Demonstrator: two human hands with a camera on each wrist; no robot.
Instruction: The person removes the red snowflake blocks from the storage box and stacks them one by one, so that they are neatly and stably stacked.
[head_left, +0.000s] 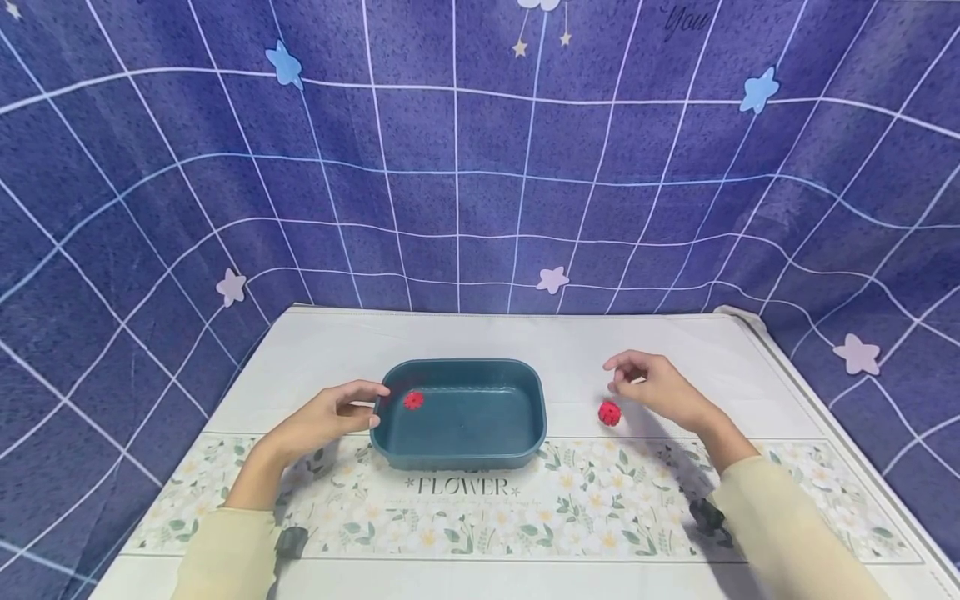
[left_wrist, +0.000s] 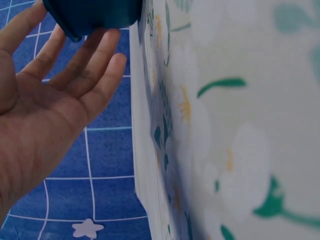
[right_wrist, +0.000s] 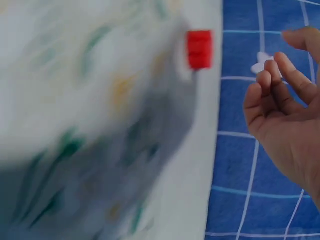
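Note:
A dark teal rectangular bin with rounded corners stands in the middle of the table. Inside, near its left end, lies a small red piece with a notched, flower-like outline. My left hand is at the bin's left side, fingertips against the wall and rim; the left wrist view shows the fingers extended along the bin. To the bin's right, a second red notched piece rests on the table. Just above it hovers my right hand, fingers loosely bent around nothing, apart from the red piece.
A white table cover with a printed floral band lies under everything. Behind and on both sides hangs a blue grid-patterned curtain with stars. Dark wrist cameras are strapped at both sleeves.

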